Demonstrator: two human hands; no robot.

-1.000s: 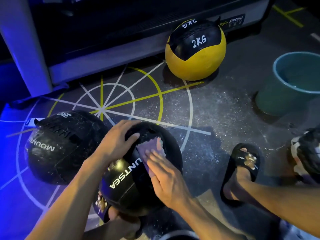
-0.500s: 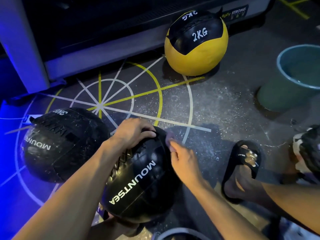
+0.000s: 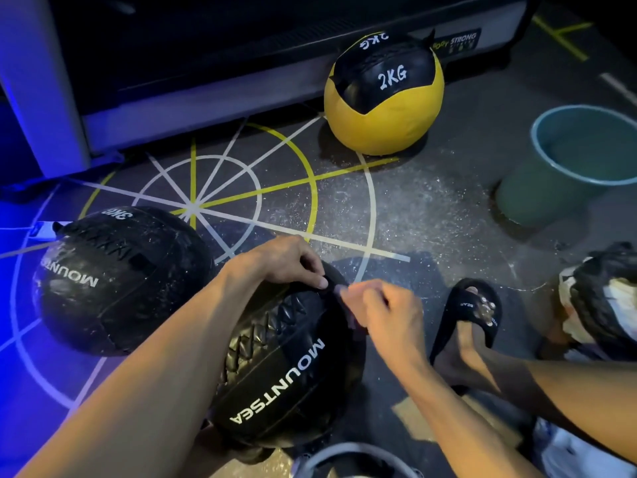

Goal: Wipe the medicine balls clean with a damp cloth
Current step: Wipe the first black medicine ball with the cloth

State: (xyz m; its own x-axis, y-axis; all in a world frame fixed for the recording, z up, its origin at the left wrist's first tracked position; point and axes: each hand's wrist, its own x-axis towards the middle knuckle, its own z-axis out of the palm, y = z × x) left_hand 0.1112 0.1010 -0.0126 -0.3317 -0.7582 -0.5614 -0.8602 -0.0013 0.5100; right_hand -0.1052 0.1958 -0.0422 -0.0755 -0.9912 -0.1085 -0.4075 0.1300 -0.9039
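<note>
Just the one camera here, sitting on the person's head and looking forward and steeply down at the floor [image 3: 431,208]; it's wide-angle, so the edges are bending a bit; both forearms are coming in from the bottom edge, and the left hand [image 3: 282,260] and right hand [image 3: 389,312] are sitting close up, low in the middle; the yellow ball [image 3: 382,122] and the bucket [image 3: 537,188] are lying farther out toward the top and right; no second view to share anything with.
</note>
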